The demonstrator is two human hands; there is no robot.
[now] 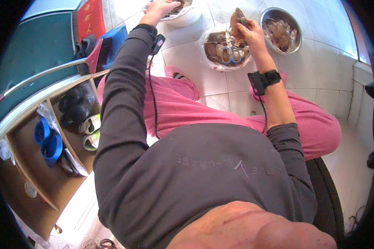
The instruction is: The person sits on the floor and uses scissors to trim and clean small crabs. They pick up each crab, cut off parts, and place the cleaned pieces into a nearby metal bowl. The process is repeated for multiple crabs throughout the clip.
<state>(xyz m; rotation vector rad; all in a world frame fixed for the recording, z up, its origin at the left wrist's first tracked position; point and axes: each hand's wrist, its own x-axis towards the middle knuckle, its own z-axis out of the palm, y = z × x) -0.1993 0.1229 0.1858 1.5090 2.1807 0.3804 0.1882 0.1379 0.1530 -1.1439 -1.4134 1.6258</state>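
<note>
My right hand (252,34) grips a flat brown piece (237,23), possibly fish, above a bucket lined with clear plastic (202,46). Blue-handled scissors (230,53) lie across that bucket, blades pointing away from me, on top of brown pieces (212,49). At the top edge, my left hand (162,8) reaches over a white container (184,19) with more brown pieces (183,7) inside; whether its fingers hold anything is hidden. Right of my right hand, a round metal bowl (300,39) contains several brown, glistening pieces (280,34).
A shoe rack (28,174) with blue shoes (51,141) and pale clogs (92,132) flanks my left side. A long-handled pink-ended tool (95,57) lies near a blue object (117,42). White floor tiles (324,71) surround my feet. Cables (152,93) run from both wrist devices.
</note>
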